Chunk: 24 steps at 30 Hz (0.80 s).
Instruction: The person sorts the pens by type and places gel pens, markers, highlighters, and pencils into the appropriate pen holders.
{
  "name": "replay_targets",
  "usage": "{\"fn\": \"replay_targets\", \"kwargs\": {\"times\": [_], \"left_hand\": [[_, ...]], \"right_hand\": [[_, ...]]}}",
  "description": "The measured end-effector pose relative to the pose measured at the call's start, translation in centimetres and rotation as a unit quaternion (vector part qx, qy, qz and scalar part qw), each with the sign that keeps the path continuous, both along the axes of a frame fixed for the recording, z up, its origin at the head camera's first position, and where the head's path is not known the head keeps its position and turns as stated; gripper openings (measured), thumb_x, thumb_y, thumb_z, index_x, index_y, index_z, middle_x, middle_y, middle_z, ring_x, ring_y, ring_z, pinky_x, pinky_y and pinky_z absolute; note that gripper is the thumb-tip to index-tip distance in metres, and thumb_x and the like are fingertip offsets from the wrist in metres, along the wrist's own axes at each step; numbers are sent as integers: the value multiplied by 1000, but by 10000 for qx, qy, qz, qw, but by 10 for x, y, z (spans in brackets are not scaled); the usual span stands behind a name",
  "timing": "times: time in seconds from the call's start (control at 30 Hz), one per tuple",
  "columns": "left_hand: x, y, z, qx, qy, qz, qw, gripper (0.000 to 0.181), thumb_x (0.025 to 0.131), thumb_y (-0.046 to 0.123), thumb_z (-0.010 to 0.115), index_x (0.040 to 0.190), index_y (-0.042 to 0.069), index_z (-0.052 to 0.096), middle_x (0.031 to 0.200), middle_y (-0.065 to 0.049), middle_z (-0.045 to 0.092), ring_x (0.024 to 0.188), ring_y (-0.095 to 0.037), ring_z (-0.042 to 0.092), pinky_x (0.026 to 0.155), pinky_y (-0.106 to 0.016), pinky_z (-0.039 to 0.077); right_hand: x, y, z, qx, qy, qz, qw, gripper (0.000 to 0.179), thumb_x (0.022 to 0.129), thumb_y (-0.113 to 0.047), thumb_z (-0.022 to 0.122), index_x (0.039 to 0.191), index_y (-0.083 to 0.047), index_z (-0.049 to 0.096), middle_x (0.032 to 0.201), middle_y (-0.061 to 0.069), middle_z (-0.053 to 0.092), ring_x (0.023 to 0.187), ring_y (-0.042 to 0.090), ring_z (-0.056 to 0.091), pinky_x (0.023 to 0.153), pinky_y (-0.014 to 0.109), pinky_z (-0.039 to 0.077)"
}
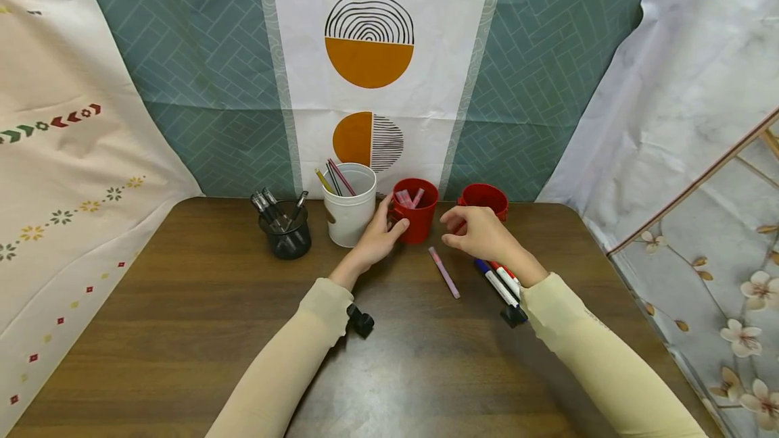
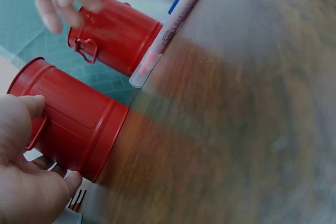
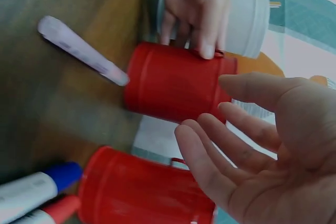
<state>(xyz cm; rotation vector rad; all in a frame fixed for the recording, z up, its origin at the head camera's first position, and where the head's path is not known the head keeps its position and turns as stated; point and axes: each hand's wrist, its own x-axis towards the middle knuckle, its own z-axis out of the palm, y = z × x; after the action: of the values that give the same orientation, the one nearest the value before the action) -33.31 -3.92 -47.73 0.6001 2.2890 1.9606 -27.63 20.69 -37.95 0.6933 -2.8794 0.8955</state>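
Observation:
My left hand [image 1: 375, 240] holds a small red metal bucket [image 1: 421, 223] from its left side, thumb and fingers spread about its handle. Several pinkish markers [image 1: 406, 199] stand inside that bucket. Between the two red buckets is my right hand [image 1: 481, 230], holding nothing, its fingers loosely bent and apart in the right wrist view. Behind it stands a second red bucket [image 1: 485, 196], partly hidden by the hand; its inside is mostly out of sight. One pale pink marker [image 1: 445, 274] lies on the table in front of the buckets.
A white bucket [image 1: 351, 215] with several pencils stands left of the left hand. Farther left is a black mesh cup [image 1: 289, 242] of pens. Blue- and red-capped white markers [image 1: 498, 282] lie under the right wrist. Patterned cloth [image 1: 213, 86] hangs behind the wooden table [image 1: 182, 316].

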Motion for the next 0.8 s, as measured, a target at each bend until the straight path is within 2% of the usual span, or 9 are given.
{"fn": "replay_targets", "kwargs": {"times": [0.3,0.53,0.8], "left_hand": [[1,-1,0,26,16,-20,10000,75,110,20,58,171,13,14,173,-14,25,159,-28,26,130,-50,23],[-2,-1,-3,-70,-25,26,10000,76,111,21,58,171,16,12,172,-12,26,159,-25,27,130,-47,24],[-2,-1,-3,-71,-44,-28,10000,75,111,20,58,171,16,13,173,-10,24,159,-23,25,130,-45,23]], "right_hand": [[9,-2,-28,443,-301,-80,9985,34,91,-14,82,120,2,73,98,11,78,87,24,70,74,38,60],[13,-8,-39,738,-600,-193,9953,36,90,-15,82,120,3,72,89,8,74,71,17,65,64,33,56],[16,-13,-48,1026,-683,-454,9913,34,89,-17,83,115,1,72,79,4,67,66,16,59,60,32,51]]}}
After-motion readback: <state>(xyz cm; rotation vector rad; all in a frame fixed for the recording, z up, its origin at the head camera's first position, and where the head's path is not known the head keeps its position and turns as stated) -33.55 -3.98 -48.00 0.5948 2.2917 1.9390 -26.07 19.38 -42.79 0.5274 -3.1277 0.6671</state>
